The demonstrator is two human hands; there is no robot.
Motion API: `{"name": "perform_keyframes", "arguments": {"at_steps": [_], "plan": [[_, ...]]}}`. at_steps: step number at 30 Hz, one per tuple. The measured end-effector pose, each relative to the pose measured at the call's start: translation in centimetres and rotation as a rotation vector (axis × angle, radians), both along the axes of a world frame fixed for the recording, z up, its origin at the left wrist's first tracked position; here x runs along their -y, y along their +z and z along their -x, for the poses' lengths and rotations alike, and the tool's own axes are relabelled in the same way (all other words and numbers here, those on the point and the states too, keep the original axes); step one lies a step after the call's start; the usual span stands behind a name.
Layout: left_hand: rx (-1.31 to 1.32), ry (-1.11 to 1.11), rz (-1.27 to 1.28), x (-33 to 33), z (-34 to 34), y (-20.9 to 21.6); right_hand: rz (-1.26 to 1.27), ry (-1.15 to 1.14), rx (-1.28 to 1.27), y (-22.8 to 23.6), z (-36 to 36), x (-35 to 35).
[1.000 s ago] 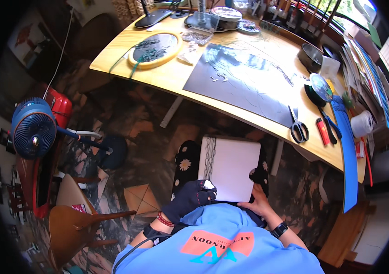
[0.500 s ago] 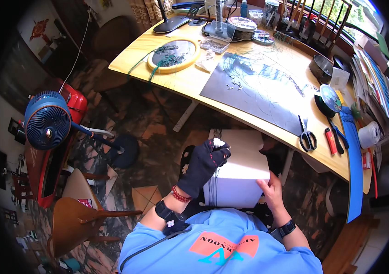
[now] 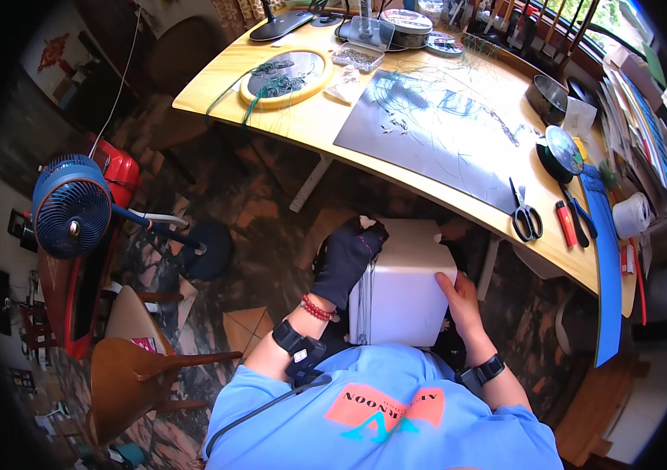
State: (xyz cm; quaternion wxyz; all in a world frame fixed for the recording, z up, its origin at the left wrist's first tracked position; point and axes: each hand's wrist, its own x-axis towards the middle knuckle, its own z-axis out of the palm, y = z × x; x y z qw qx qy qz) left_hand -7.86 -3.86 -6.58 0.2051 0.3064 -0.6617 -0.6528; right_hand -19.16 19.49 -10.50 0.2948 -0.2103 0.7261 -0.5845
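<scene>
A white box (image 3: 406, 301) rests on my lap below the desk edge. Several strands of dark thread (image 3: 364, 301) run down its front face near the left side. My left hand (image 3: 349, 258), in a dark glove with bared fingertips, is closed at the box's upper left, beside the thread. What its fingers hold is hidden. Bare, my right hand (image 3: 461, 301) grips the box's right edge, thumb on the front face and the other fingers mostly out of sight behind it.
Ahead is a wooden desk (image 3: 310, 133) with a dark mat (image 3: 435, 149), scissors (image 3: 525, 215), a red lighter (image 3: 566, 223), a thread spool (image 3: 561, 153) and a yellow-rimmed round tray (image 3: 322, 74). A blue fan (image 3: 75, 205) and a wooden chair (image 3: 126, 380) stand at left.
My left hand has moved slightly left and lower beside the box. The box's front face has turned more toward me, with the right hand still holding its edge. The view has shifted slightly.
</scene>
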Motion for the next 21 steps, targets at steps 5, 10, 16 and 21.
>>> {"name": "perform_keyframes", "arguments": {"at_steps": [5, 10, 16, 21], "plan": [[-0.071, -0.001, 0.078, -0.1, -0.5, -1.3, -0.584, 0.272, -0.758, 8.9, 0.7, 1.1], [-0.153, 0.029, 0.142, -0.5, -1.0, 0.6, -0.134, 0.464, -0.689, 19.8, 1.1, 6.8], [0.040, 0.046, 0.529, 0.0, -2.3, 3.7, 0.213, 0.447, -0.628, 22.0, 7.3, 23.3], [-0.080, 0.063, 0.387, 0.3, -2.5, 3.3, 0.101, 0.244, -0.719, 19.7, 12.4, 35.1]]}}
